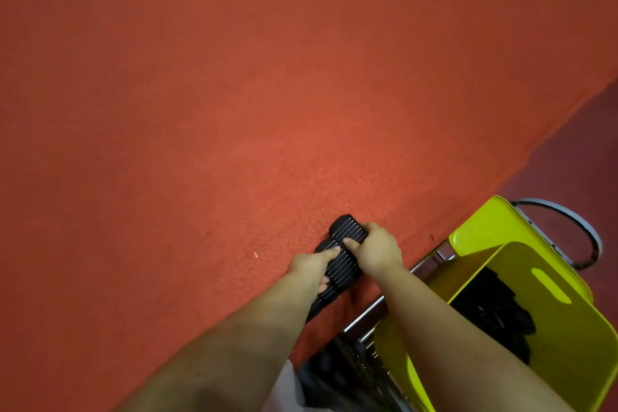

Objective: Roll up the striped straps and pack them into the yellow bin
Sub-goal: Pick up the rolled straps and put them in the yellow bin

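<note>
Red carpet-like surface fills nearly the whole view, running bare from the top and left edges down to the hands. Its right edge cuts on a diagonal from the upper right toward the lower middle; beyond that edge lies a darker, maroon floor.

Next in size is the yellow bin, standing off the surface's edge at the lower right, its near wall reaching the bottom and right borders of the view. One wall has an oval handle slot. Dark straps in the bin lie heaped against its far inner side. A grey curved bar arcs around the bin's far corner, and shiny metal rails run along the surface's edge between the bin and the forearms. Below the rails, near the bottom border, a dark tangle of loose material hangs; what it is cannot be told for sure.

Both bare forearms enter from the bottom and meet close to the surface's edge, just left of the bin. Between them lies the striped strap, black with fine pale ribs, its far end wound into a roll and its tail trailing back under the left forearm. The left hand grips the strap's left side, fingers curled beneath and thumb across the top. The right hand clasps the roll's right side, fingers wrapped on it. A tiny white speck sits on the surface left of the hands.
</note>
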